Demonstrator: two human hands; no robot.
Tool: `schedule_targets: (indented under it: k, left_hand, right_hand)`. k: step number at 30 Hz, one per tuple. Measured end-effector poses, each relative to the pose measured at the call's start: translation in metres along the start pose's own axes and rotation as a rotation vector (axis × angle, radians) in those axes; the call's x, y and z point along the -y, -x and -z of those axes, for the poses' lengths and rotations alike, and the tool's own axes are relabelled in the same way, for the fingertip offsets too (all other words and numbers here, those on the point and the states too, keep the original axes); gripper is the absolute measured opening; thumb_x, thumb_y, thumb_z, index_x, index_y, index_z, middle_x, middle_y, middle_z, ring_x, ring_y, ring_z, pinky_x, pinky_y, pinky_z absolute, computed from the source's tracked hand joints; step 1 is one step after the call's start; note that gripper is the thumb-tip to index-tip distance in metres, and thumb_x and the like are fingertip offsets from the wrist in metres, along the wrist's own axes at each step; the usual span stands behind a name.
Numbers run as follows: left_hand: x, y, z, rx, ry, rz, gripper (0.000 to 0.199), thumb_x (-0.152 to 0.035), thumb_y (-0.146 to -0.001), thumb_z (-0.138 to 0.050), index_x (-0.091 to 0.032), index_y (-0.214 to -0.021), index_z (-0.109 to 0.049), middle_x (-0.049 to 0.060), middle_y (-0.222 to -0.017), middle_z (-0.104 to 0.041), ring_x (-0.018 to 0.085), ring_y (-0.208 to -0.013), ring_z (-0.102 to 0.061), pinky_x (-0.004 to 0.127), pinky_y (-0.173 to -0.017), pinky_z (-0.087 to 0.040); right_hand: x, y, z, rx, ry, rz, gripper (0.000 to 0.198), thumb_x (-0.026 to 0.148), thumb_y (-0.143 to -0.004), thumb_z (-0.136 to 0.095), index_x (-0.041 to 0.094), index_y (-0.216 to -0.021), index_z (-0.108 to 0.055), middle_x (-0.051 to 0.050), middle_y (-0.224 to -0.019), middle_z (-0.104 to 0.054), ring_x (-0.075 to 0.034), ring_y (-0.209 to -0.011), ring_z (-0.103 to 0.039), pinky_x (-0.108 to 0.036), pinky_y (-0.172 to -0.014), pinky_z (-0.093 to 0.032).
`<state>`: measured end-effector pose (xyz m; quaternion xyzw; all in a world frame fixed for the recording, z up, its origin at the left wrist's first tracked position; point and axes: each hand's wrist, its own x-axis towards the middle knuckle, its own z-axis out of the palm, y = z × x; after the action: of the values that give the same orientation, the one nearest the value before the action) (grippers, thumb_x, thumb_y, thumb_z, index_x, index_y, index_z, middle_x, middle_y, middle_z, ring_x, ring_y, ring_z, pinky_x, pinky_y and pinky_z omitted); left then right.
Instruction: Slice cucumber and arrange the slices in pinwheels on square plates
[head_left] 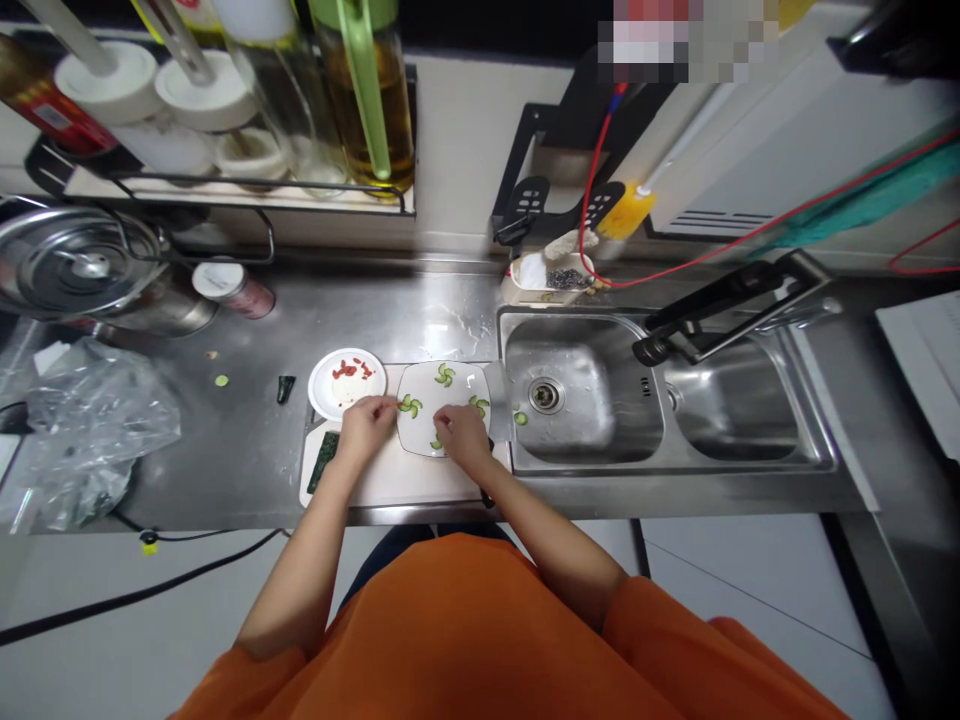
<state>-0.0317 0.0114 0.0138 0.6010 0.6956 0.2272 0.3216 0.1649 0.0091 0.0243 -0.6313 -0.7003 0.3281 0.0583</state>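
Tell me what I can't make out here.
All in the head view:
Lower green swirl: partly hidden by the right hand.
Whether the left hand holds anything: fingertips too small to tell.
Amber-filled bottle: top cut off by the picture's upper edge.

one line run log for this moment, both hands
left hand: near square plate, left edge | right hand: over square plate | green slices: clustered | round plate: red pieces
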Motion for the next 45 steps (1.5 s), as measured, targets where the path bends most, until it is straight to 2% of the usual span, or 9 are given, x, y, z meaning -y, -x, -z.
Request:
schedule_targets:
  k: [5,10,21,27,36,45]
  left_hand:
    - [-0.006,-0.005,-0.007,0.128,-0.093,-0.194,0.018,-0.026,-0.081,-0.051,-0.020,-0.080,-0.068,0.006,-0.086,-0.069,0.019,-0.084,-0.060,0.031,-0.080,-0.047]
    - [-0.006,-0.010,-0.005,0.172,-0.191,-0.265,0.015,-0.026,-0.082,-0.052,-0.020,-0.078,-0.065,0.007,-0.082,-0.065,0.020,-0.083,-0.057,0.032,-0.078,-0.046]
    - [-0.005,-0.013,-0.008,0.202,-0.229,-0.275,0.017,-0.026,-0.084,-0.050,-0.020,-0.078,-0.064,0.007,-0.081,-0.064,0.020,-0.082,-0.056,0.032,-0.078,-0.045]
    - [-0.004,-0.015,-0.009,0.189,-0.203,-0.276,0.019,-0.027,-0.085,-0.049,-0.020,-0.078,-0.065,0.007,-0.080,-0.064,0.020,-0.082,-0.057,0.032,-0.078,-0.046]
    - [0.002,-0.016,-0.011,0.150,-0.118,-0.237,0.020,-0.027,-0.084,-0.052,-0.020,-0.091,-0.069,0.008,-0.095,-0.068,0.021,-0.093,-0.060,0.035,-0.089,-0.046]
    - [0.008,-0.016,-0.016,0.129,-0.110,-0.259,0.020,-0.027,-0.083,-0.053,-0.021,-0.091,-0.070,0.007,-0.094,-0.068,0.020,-0.093,-0.060,0.034,-0.089,-0.046]
  right_hand:
    - [0.009,-0.017,-0.005,-0.004,-0.005,0.047,0.020,0.024,-0.089,-0.050,0.021,-0.093,-0.069,-0.003,-0.091,-0.067,-0.020,-0.091,-0.049,-0.029,-0.080,-0.031]
    - [0.017,-0.023,-0.011,0.018,0.025,0.030,0.020,0.030,-0.090,-0.050,0.024,-0.093,-0.069,-0.004,-0.095,-0.065,-0.023,-0.101,-0.043,-0.030,-0.074,-0.030]
    - [0.022,-0.026,-0.015,0.044,0.096,0.004,0.023,0.031,-0.092,-0.046,0.023,-0.092,-0.067,-0.007,-0.099,-0.064,-0.025,-0.105,-0.041,-0.033,-0.072,-0.030]
    - [0.023,-0.026,-0.019,0.005,0.084,0.006,0.022,0.030,-0.092,-0.045,0.023,-0.091,-0.066,-0.006,-0.099,-0.064,-0.025,-0.104,-0.041,-0.032,-0.072,-0.031]
    - [0.026,-0.028,-0.023,-0.008,0.082,-0.082,0.027,0.034,-0.093,-0.042,0.022,-0.091,-0.066,-0.007,-0.098,-0.065,-0.025,-0.103,-0.042,-0.032,-0.073,-0.032]
    - [0.024,-0.028,-0.029,-0.047,0.070,-0.081,0.024,0.033,-0.091,-0.046,0.023,-0.085,-0.066,-0.006,-0.095,-0.066,-0.025,-0.101,-0.043,-0.032,-0.071,-0.033]
